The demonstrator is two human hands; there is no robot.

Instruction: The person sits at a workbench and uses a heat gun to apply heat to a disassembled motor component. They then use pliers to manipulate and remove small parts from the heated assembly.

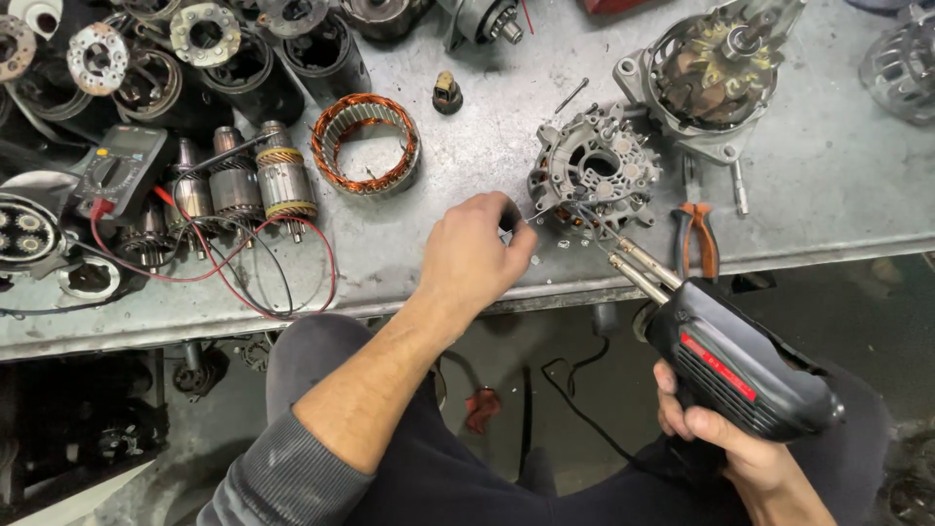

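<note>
Head view shows our right hand (726,443) wrapped tight around a black soldering gun (730,360), its tip at the grey metal alternator part (596,175) on the bench (467,263). Our left hand (475,255) pinches something small just beside it. We judge soldering is underway; next needs a steady tip.

There are two hands: the left hand (474,255) and the right hand (726,438). There is one black soldering gun (740,365). One pair of orange pliers (696,237) lies on the bench. There is one ring of copper wire (366,143) and one grey metal plate with holes (592,180). Three copper-banded rotors (239,180) stand side by side. One black meter (122,170) has red and black wires.
</note>
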